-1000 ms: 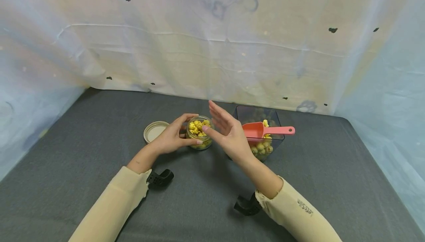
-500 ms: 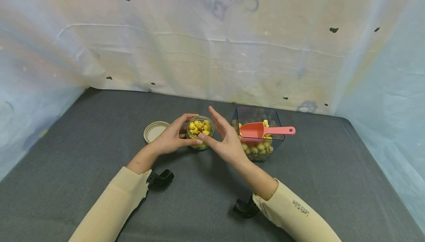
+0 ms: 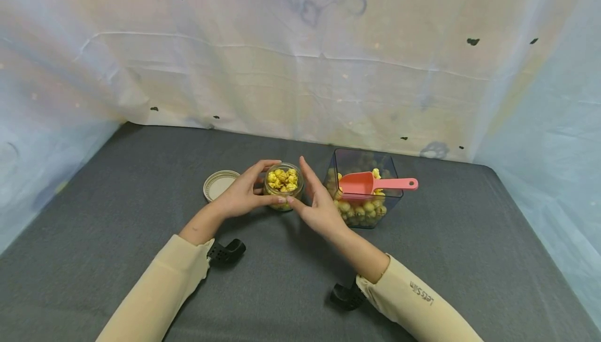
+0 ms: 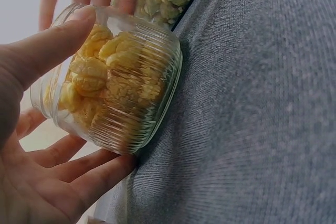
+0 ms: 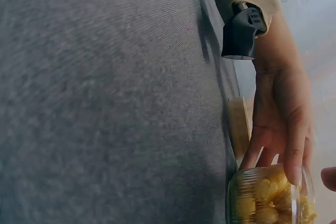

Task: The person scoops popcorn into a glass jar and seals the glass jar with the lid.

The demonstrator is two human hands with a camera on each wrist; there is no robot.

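Note:
A glass jar [image 3: 283, 186] full of yellow popcorn stands uncovered on the grey table. My left hand [image 3: 239, 193] grips it from the left, thumb in front and fingers around the far side; in the left wrist view the ribbed jar [image 4: 118, 82] shows between thumb and fingers. On the jar's right side is my right hand [image 3: 321, 206], fingers nearly straight and thumb extended by the front of the glass. In the right wrist view its thumb tip [image 5: 329, 178] appears slightly apart from the jar [image 5: 268, 198]. A round lid [image 3: 218, 185] lies left of the jar, partly behind the left hand.
Right of the right hand stands a clear dark-tinted bin [image 3: 363, 157] holding popcorn. A pink scoop [image 3: 359, 183] rests in it, its handle over the right rim. A pale sheet [image 3: 300, 71] hangs behind the grey table [image 3: 469, 237].
My right hand has come down from above the jar's right edge to beside it, its thumb shifting off the opening toward the front. The left hand and jar stay in place.

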